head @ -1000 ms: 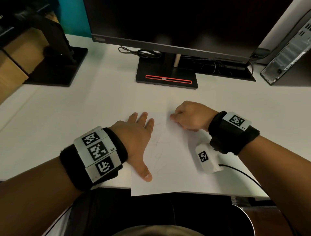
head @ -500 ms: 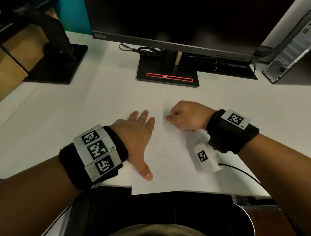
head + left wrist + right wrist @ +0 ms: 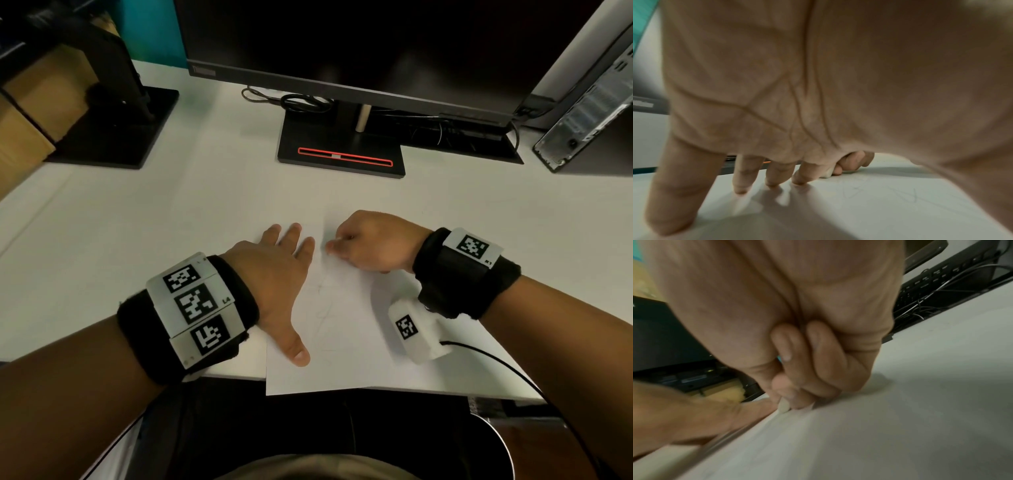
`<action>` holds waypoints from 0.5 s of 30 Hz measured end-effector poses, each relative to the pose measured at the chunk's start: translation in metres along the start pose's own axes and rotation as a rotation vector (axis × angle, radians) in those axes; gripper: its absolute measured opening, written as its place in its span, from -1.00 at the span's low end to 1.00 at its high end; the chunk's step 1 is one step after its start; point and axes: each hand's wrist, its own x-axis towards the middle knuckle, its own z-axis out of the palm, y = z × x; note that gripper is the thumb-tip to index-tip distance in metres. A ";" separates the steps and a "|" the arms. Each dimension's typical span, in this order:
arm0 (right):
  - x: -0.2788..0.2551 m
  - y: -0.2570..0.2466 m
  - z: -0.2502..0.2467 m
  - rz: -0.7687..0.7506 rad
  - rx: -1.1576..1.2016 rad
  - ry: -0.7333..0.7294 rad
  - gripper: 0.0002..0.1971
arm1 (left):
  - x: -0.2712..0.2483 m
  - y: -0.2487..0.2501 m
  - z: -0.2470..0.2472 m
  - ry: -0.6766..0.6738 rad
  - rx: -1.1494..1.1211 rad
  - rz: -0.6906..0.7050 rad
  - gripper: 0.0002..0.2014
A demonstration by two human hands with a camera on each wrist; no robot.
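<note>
A white sheet of paper (image 3: 346, 363) lies on the white desk (image 3: 137, 240), its near edge hanging over the desk's front. Faint pencil scribbles (image 3: 323, 315) cross its middle and show in the left wrist view as scribbles (image 3: 859, 190). My left hand (image 3: 284, 274) lies flat on the sheet's left edge, fingers spread and straight. My right hand (image 3: 337, 245) is curled at the sheet's top, pinching a small white eraser (image 3: 784, 405) against the paper. The eraser (image 3: 826, 174) sits just beyond my left fingertips.
A black monitor stand with a red stripe (image 3: 342, 157) stands behind the paper, with cables (image 3: 301, 101) behind it. A second black stand (image 3: 113, 137) is at the far left and a computer tower (image 3: 589, 113) at the far right. A black cable (image 3: 496, 359) trails from my right wrist.
My right hand has slid a little to the left across the top of the paper, closer to my left fingertips. The left hand has stayed put.
</note>
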 end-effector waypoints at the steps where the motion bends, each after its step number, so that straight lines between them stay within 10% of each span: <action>1: 0.001 0.002 -0.002 0.019 0.014 0.017 -0.53 | 0.000 0.000 0.000 0.002 0.003 -0.001 0.58; 15: 0.002 -0.009 0.002 -0.024 0.015 -0.013 -0.54 | 0.001 -0.001 0.003 0.026 0.012 0.002 0.59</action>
